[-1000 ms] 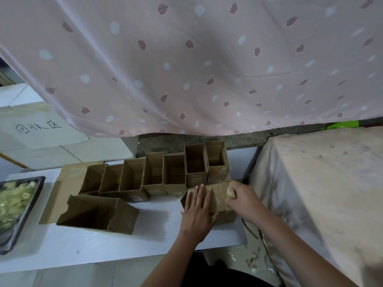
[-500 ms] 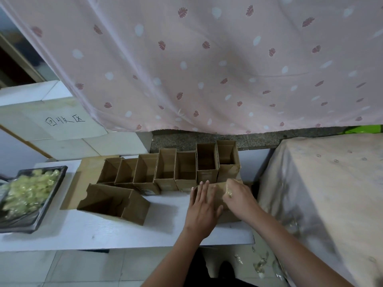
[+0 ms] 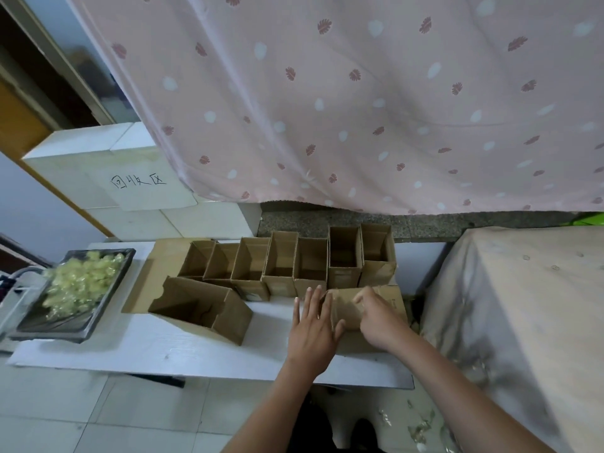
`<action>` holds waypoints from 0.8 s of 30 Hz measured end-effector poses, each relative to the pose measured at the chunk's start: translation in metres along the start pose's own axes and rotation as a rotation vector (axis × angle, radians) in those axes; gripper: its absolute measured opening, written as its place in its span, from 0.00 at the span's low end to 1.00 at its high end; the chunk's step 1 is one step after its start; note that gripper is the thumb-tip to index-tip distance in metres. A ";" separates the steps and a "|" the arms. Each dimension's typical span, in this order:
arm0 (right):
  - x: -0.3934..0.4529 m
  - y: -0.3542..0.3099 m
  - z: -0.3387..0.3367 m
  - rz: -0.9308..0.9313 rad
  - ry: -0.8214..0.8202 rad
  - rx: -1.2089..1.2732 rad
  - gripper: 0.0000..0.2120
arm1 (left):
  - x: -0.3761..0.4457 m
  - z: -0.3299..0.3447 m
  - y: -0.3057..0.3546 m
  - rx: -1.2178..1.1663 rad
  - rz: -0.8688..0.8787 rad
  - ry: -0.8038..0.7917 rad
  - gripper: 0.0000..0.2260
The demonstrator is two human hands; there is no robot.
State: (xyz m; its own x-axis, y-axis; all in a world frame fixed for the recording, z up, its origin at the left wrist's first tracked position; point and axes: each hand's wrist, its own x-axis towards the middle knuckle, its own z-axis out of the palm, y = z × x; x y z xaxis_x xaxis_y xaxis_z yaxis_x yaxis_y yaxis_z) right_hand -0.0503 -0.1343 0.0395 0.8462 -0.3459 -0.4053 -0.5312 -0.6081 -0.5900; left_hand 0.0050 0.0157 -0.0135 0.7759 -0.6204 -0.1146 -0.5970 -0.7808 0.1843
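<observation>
- Head view: the left hand (image 3: pixel 315 325) lies flat, fingers straight, against the cardboard box (image 3: pixel 392 299), likely to steady it on the worktop (image 3: pixel 163 351).
- The right hand (image 3: pixel 379 320) curls onto the box top, just beside the left hand; I cannot tell whether it pinches anything.
- The open boxes (image 3: pixel 281 263) stand in a row just beyond both hands.

1. L hand (image 3: pixel 313 325) lies flat, fingers straight, pressing the cardboard box (image 3: pixel 390 297) on the white table (image 3: pixel 163 351).
2. R hand (image 3: pixel 380 322) sits just beside it on the same box, fingers curled; grip unclear.
3. Row of open boxes (image 3: pixel 281 263) stands just beyond both hands.
4. Tipped box (image 3: pixel 202 308) lies L of L hand; black tray (image 3: pixel 42 328) w/ pale yellow pieces further L.
5. Cloth-covered table (image 3: pixel 506 305) R of R hand.
</observation>
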 end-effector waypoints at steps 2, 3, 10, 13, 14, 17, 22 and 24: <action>0.003 -0.003 0.002 0.008 0.012 0.030 0.16 | -0.003 -0.001 -0.008 -0.005 -0.043 -0.005 0.30; 0.005 -0.006 0.003 0.010 0.014 0.048 0.16 | -0.005 -0.001 -0.014 -0.002 -0.073 -0.013 0.30; 0.018 -0.052 0.021 0.006 -0.026 0.077 0.06 | -0.021 0.001 -0.069 -0.025 -0.291 -0.022 0.32; 0.016 -0.078 0.039 -0.016 0.000 0.165 0.05 | -0.031 -0.002 -0.098 -0.037 -0.351 -0.001 0.31; 0.014 -0.087 0.045 -0.022 0.025 0.218 0.07 | -0.036 -0.004 -0.108 -0.034 -0.365 0.008 0.31; 0.010 -0.120 0.062 -0.080 0.190 0.251 0.13 | -0.055 -0.012 -0.141 -0.051 -0.393 0.033 0.31; -0.003 -0.190 0.102 -0.098 0.354 0.319 0.16 | -0.098 -0.030 -0.209 -0.095 -0.476 0.058 0.29; -0.009 -0.220 0.123 -0.137 0.330 0.320 0.17 | -0.116 -0.036 -0.236 -0.110 -0.517 0.051 0.29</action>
State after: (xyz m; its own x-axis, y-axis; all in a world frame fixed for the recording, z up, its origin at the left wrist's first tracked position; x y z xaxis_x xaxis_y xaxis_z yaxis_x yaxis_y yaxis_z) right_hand 0.0539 0.0901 0.0872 0.8500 -0.5180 -0.0961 -0.3564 -0.4310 -0.8290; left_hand 0.0632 0.2745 -0.0085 0.9739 -0.1501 -0.1702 -0.1112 -0.9695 0.2183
